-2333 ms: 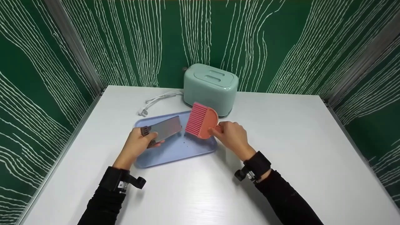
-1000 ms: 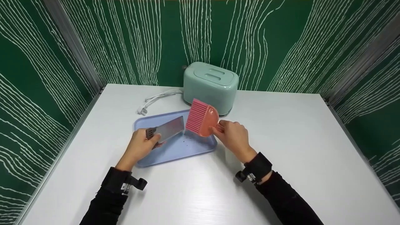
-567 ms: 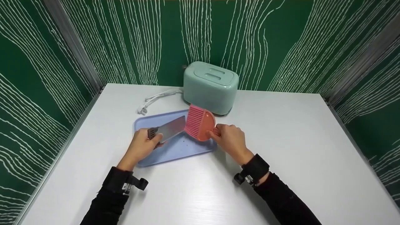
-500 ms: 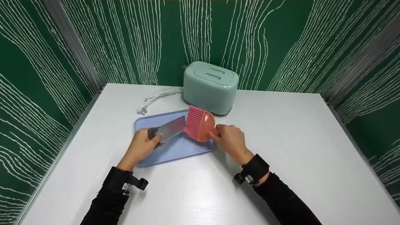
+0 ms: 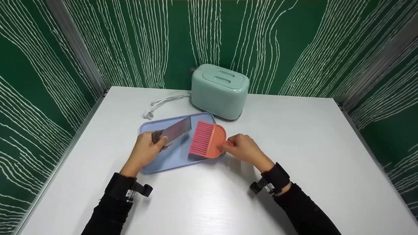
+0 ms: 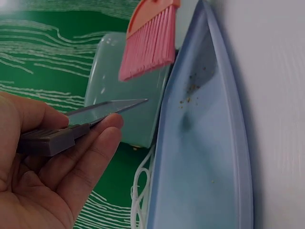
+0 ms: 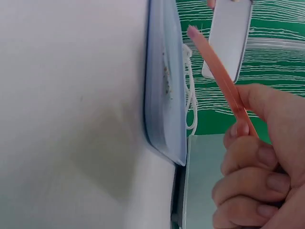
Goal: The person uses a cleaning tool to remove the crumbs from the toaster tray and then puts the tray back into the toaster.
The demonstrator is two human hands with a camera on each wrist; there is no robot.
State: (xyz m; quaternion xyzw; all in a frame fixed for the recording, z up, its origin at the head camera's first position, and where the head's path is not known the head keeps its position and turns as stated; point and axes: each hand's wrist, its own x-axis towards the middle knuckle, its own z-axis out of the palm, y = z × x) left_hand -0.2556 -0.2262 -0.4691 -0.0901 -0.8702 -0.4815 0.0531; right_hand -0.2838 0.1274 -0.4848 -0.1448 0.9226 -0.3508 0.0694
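Note:
My left hand (image 5: 147, 148) grips a flat metal crumb tray (image 5: 178, 131) by its dark slotted end, thumb on top, tilted above the blue tray (image 5: 169, 161). My right hand (image 5: 246, 148) pinches the short handle of a small brush (image 5: 215, 142), orange with pink bristles. The bristles hang over the blue tray's right part, a little apart from the crumb tray's far end. In the left wrist view, brown crumbs (image 6: 192, 88) lie on the blue tray beneath the brush. The right wrist view shows the brush edge-on, its handle between thumb and curled fingers.
Behind the blue tray stands a mint-green toaster (image 5: 219, 94), close to its back right corner. A white power cord with plug (image 5: 148, 114) lies to the toaster's left. Green walls with white wavy lines (image 5: 205, 32) enclose the white table (image 5: 294, 137).
The brush has come away from the crumb tray's end and moved toward the person, now lower over the blue tray. The crumb tray has shifted slightly left and back. Both grips stay.

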